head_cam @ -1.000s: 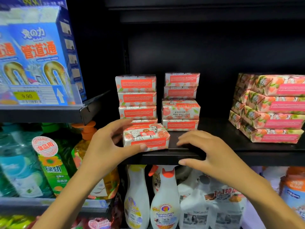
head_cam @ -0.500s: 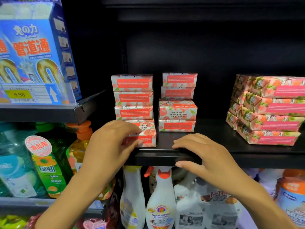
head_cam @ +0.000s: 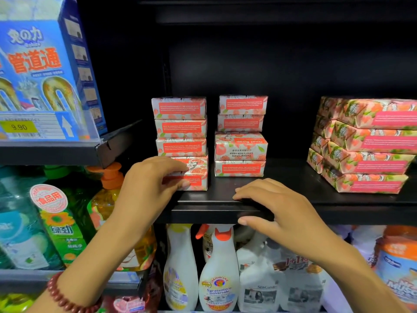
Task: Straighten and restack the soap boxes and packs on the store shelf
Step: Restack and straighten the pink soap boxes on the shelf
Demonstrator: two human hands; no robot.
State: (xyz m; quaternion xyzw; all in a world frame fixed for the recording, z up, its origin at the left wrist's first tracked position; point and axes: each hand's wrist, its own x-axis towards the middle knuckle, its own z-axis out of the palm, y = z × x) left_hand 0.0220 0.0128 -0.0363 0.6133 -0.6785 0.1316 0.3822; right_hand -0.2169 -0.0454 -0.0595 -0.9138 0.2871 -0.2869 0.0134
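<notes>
On the black shelf (head_cam: 352,201) stand two stacks of pink-and-white soap boxes: a left stack (head_cam: 180,127) and a middle stack (head_cam: 241,136) whose third box lies upside down and sticks out. My left hand (head_cam: 146,188) holds a single soap box (head_cam: 198,175) in front of the left stack's base, fingers on its top and thumb on its front face. It touches the stack. My right hand (head_cam: 282,211) rests on the shelf's front edge, fingers flat on top, thumb under the lip. A skewed pile of larger soap packs (head_cam: 365,145) sits at the right.
Blue drain-cleaner boxes (head_cam: 42,71) stand on a higher shelf at left with a 9.90 price tag (head_cam: 19,127). Below are an orange pump bottle (head_cam: 108,195), green detergent bottles (head_cam: 58,224) and white spray bottles (head_cam: 218,272). The shelf's back wall is dark.
My left hand has pushed the single soap box back from the shelf's front edge, turning it square against the left stack. My right hand has stayed on the shelf edge.
</notes>
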